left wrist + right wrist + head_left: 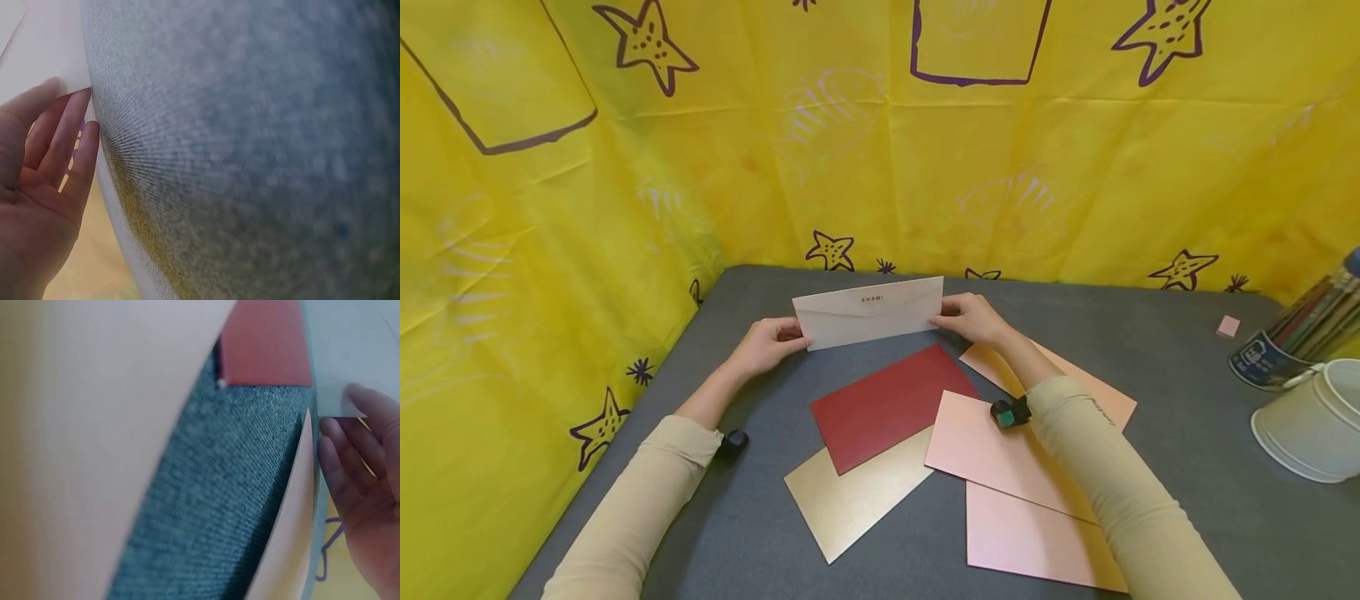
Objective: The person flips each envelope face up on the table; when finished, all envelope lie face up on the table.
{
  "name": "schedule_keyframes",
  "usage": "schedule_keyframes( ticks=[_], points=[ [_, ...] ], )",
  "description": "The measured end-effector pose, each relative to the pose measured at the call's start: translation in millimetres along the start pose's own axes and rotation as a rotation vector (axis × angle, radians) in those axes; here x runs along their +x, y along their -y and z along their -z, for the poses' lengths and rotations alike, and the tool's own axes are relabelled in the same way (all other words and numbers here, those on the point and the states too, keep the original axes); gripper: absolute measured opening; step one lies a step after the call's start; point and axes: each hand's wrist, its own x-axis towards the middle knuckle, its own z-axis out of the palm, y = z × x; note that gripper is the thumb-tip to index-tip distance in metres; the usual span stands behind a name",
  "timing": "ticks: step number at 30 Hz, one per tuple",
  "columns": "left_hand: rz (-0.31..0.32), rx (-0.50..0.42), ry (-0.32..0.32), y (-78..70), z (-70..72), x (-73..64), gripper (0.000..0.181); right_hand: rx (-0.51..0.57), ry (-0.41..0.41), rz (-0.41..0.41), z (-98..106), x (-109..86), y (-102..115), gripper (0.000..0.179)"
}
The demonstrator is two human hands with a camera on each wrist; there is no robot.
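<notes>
I see the white envelope [868,312] held up on its long edge over the far part of the grey table [1165,392], flap side toward me, with small printed lettering near the top. My left hand [767,344] grips its left end, fingers curled round the lower corner; the left wrist view shows the fingers [65,134] lying against the paper's edge. My right hand [973,317] grips the right end the same way, and the right wrist view shows a fingertip [369,403] pressed on the envelope's corner. So the envelope spans the gap between the two grips, with each hand at one short side.

Just nearer to me lies a dark red envelope [891,407], partly over a gold envelope [850,500]. Three pink envelopes lie under and beside my right forearm [1097,467]; one pink envelope [992,446] overlaps the others. At the right edge stand a white mug [1311,425] and a cup of pencils [1288,346], with a small pink eraser [1228,326] behind them. A yellow cloth with purple stars [880,133] backs the table.
</notes>
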Motion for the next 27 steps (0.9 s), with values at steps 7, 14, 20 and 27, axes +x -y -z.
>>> schedule_keyframes(
  ticks=[7,14,20,27],
  points=[
    [0.054,-0.016,-0.047,1.2,0.4,2.6,0.014,0.014,-0.007,-0.017,-1,0.7,0,0.016],
    [0.203,-0.285,-0.119,0.7,4.0,9.9,0.039,0.105,-0.021,-0.107,-5,4.2,4,0.019],
    [0.314,-0.495,-0.203,-5.0,8.2,20.4,0.045,0.236,-0.058,-0.221,-14,12.5,9,0.029],
    [0.434,-0.491,-0.295,3.1,3.7,34.8,0.044,0.293,-0.127,-0.305,-22,20.7,15,0.035]
  ],
)
